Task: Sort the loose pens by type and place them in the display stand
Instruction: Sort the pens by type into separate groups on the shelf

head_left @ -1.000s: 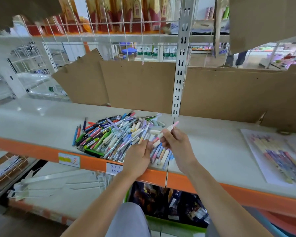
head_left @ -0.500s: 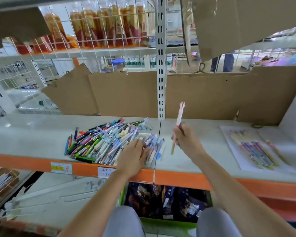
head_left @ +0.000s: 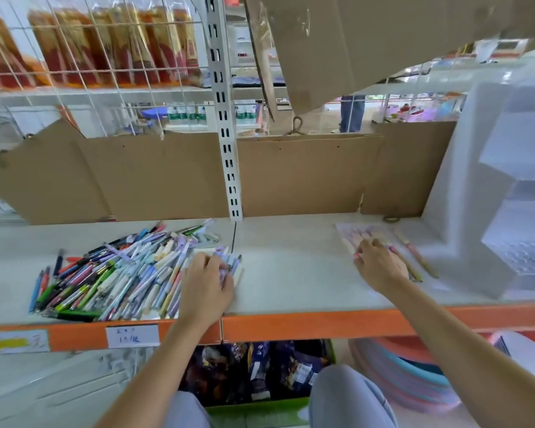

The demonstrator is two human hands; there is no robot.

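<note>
Head view shows the left hand (head_left: 206, 284) curled into the loose pens (head_left: 112, 273) on the shelf (head_left: 291, 273) to pick more, while the right hand (head_left: 380, 265), grip unclear, lays a pen with the sorted group (head_left: 371, 237) beside the display stand (head_left: 476, 211).

left hand (head_left: 207, 285) on pen pile (head_left: 115, 273); right hand (head_left: 380, 265) on sorted pens (head_left: 414, 257)
</note>
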